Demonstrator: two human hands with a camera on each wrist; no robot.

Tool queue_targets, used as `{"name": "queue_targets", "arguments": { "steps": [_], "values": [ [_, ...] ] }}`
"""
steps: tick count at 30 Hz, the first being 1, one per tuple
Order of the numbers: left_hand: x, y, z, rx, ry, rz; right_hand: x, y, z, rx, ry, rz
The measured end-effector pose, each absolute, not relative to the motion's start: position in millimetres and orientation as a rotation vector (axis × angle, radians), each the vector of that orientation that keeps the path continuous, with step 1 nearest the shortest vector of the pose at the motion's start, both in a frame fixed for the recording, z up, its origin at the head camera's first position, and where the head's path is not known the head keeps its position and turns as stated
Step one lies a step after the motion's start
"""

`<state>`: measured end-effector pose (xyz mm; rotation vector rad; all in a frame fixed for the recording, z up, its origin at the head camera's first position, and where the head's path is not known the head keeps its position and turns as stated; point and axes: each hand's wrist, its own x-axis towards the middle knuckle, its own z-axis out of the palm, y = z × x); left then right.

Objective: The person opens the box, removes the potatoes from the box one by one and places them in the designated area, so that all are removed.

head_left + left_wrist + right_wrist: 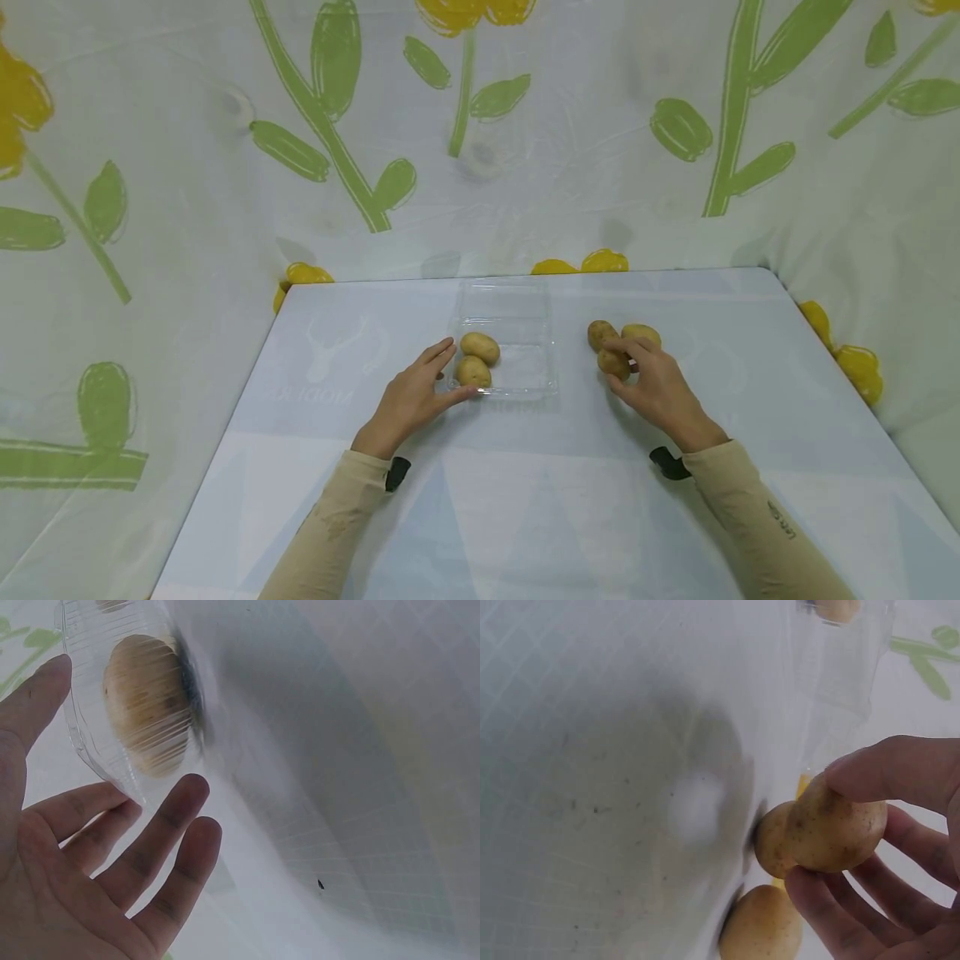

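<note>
A clear plastic clamshell box (525, 367) lies with its lid folded back on the table, two potatoes in its left side, the rear potato (480, 347) and the front potato (474, 372). My left hand (411, 398) touches the box's left front corner, thumb and fingertips at the rim, its other fingers spread in the left wrist view. Between thumb and fingers, my right hand (656, 392) pinches a potato (836, 832). Just behind that one sit two more potatoes, a brownish potato (601, 334) and a yellower potato (642, 335), partly covered by the hand.
The pale table (525, 500) has faint printed triangles and a deer logo. Behind and beside it hangs a white curtain (570, 167) with yellow flowers and green leaves, meeting the table's far edge close behind the folded-back lid.
</note>
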<state>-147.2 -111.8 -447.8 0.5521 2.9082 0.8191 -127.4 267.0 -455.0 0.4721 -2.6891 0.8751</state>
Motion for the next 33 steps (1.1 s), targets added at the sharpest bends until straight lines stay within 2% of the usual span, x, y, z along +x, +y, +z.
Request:
{"name": "queue_targets", "arguments": {
  "steps": [33],
  "values": [
    [-148.1,-113.5,-450.0,0.552,2.907,0.823,-129.0,270.7,-462.7,0.378,-2.832,0.841]
  ]
}}
